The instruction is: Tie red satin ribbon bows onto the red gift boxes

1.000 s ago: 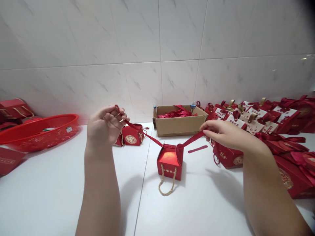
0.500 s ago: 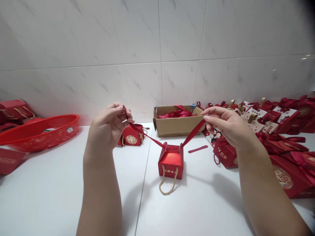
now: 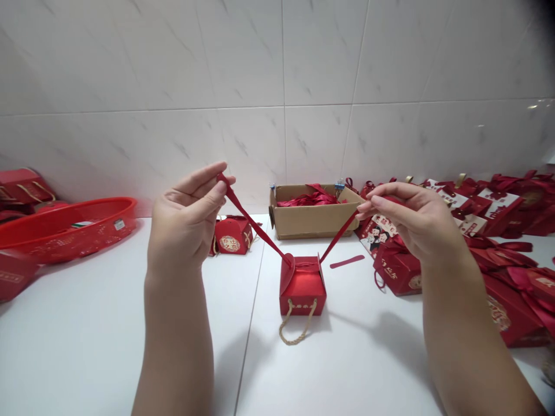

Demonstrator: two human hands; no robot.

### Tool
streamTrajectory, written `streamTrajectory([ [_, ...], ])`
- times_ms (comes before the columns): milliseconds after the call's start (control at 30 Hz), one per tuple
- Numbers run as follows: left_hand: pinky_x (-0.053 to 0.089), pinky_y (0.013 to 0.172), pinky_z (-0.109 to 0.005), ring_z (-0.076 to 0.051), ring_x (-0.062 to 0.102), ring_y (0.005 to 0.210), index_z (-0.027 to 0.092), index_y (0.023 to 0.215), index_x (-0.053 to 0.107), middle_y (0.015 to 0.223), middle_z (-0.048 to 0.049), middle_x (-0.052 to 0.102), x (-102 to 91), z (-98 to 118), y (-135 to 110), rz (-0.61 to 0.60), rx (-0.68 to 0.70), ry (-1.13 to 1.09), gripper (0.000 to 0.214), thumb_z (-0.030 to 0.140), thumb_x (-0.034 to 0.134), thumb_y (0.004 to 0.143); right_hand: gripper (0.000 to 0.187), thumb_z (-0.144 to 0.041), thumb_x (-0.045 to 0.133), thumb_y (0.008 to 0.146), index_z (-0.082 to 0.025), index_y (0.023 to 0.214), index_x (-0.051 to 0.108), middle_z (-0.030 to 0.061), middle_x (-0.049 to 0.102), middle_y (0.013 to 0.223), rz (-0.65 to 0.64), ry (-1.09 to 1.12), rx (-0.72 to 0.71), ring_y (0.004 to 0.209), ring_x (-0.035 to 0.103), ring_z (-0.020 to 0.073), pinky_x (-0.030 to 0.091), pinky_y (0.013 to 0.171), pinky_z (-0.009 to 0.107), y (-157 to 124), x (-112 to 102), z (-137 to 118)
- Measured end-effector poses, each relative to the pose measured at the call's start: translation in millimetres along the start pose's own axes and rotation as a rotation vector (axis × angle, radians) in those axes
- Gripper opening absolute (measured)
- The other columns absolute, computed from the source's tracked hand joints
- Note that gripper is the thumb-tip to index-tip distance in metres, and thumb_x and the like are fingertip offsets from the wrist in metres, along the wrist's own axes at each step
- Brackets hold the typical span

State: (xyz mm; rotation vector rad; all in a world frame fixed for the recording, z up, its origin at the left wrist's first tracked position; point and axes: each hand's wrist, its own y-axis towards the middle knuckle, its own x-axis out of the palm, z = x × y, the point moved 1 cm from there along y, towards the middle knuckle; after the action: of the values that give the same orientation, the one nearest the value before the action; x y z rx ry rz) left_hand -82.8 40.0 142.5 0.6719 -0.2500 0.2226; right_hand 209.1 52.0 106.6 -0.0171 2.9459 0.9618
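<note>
Left hand (image 3: pixel 186 225) and right hand (image 3: pixel 411 222), fingers pinching the ribbon (image 3: pixel 258 225) ends, have lifted toward 10 and 2 o'clock, cinching the red gift box (image 3: pixel 302 287) shut.

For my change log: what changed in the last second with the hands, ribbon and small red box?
The left hand and right hand lifted the ends of the ribbon higher, so it runs steeper from the small red gift box, whose top flaps have drawn together. Both pinches held; the gift box, the cardboard box and the red basket stayed put.
</note>
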Motion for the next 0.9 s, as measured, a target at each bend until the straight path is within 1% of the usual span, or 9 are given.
streamTrajectory([
  [200,0.050,0.058,-0.014,-0.011,0.066,0.078,0.020,0.090,0.071,0.074,-0.0008,0.070,4.6,2,-4,0.037,0.135,0.013,0.023,0.010,0.071,0.069,0.035,-0.025,0.078,0.063,-0.024,0.095,0.064,0.0046,0.071,0.093,-0.036,-0.118,-0.065,0.088,0.067,0.0213,0.057,0.075,0.035,-9,-2,-10],
  [267,0.049,0.056,-0.014,-0.010,0.065,0.074,0.020,0.095,0.070,0.072,-0.0004,0.070,6.1,2,-5,0.046,0.182,0.017,0.029,0.009,0.071,0.069,0.037,-0.023,0.077,0.066,-0.024,0.100,0.064,0.0051,0.069,0.102,-0.057,-0.162,-0.116,0.093,0.066,0.0213,0.056,0.081,0.036,-13,-3,-14],
  [367,0.047,0.052,-0.014,-0.007,0.062,0.063,0.021,0.104,0.068,0.071,-0.0004,0.071,7.2,4,-7,0.035,0.209,0.010,0.038,0.007,0.071,0.068,0.033,-0.019,0.071,0.073,-0.024,0.104,0.064,0.0040,0.068,0.105,-0.050,-0.186,-0.185,0.099,0.065,0.0211,0.054,0.089,0.037,-18,-4,-22],
  [467,0.048,0.049,-0.013,-0.006,0.061,0.061,0.018,0.100,0.069,0.067,0.0003,0.070,6.6,8,-6,0.045,0.264,-0.024,0.035,0.005,0.071,0.067,0.031,-0.015,0.068,0.075,-0.024,0.105,0.065,0.0026,0.069,0.103,-0.034,-0.178,-0.231,0.095,0.067,0.0217,0.055,0.088,0.038,-24,-5,-29],
  [567,0.048,0.050,-0.012,-0.008,0.064,0.069,0.015,0.092,0.070,0.063,0.0011,0.068,4.9,10,-5,0.054,0.343,-0.085,0.027,0.005,0.071,0.067,0.035,-0.008,0.067,0.074,-0.023,0.106,0.066,0.0019,0.071,0.101,-0.004,-0.158,-0.274,0.085,0.069,0.0191,0.058,0.081,0.033,-28,-4,-34],
  [667,0.047,0.049,-0.012,-0.007,0.063,0.066,0.014,0.088,0.070,0.066,0.0006,0.068,2.0,11,-3,0.048,0.402,-0.114,0.023,0.004,0.071,0.067,0.029,-0.004,0.066,0.074,-0.019,0.098,0.069,0.0019,0.073,0.092,0.119,-0.100,-0.347,0.080,0.070,0.0150,0.059,0.074,0.023,-28,-3,-35],
  [733,0.047,0.049,-0.012,-0.006,0.061,0.062,0.014,0.089,0.069,0.069,0.0003,0.070,-0.8,12,-2,0.040,0.415,-0.117,0.023,0.004,0.071,0.068,0.023,-0.003,0.065,0.074,-0.017,0.092,0.071,0.0020,0.073,0.085,0.184,-0.035,-0.384,0.075,0.070,0.0133,0.059,0.070,0.020,-27,-3,-35],
  [800,0.048,0.049,-0.012,-0.005,0.060,0.060,0.014,0.092,0.068,0.071,0.0000,0.071,-3.6,14,-2,0.033,0.417,-0.127,0.025,0.003,0.070,0.069,0.021,-0.004,0.065,0.074,-0.015,0.091,0.071,0.0026,0.074,0.082,0.187,0.030,-0.401,0.070,0.070,0.0134,0.060,0.067,0.021,-25,-3,-35],
  [900,0.048,0.048,-0.012,-0.005,0.061,0.059,0.013,0.093,0.067,0.073,-0.0005,0.072,-5.4,18,-3,0.022,0.434,-0.155,0.025,0.002,0.068,0.071,0.023,-0.003,0.063,0.073,-0.014,0.092,0.071,0.0044,0.074,0.085,0.153,0.097,-0.406,0.075,0.070,0.0167,0.060,0.068,0.026,-27,-2,-38],
])
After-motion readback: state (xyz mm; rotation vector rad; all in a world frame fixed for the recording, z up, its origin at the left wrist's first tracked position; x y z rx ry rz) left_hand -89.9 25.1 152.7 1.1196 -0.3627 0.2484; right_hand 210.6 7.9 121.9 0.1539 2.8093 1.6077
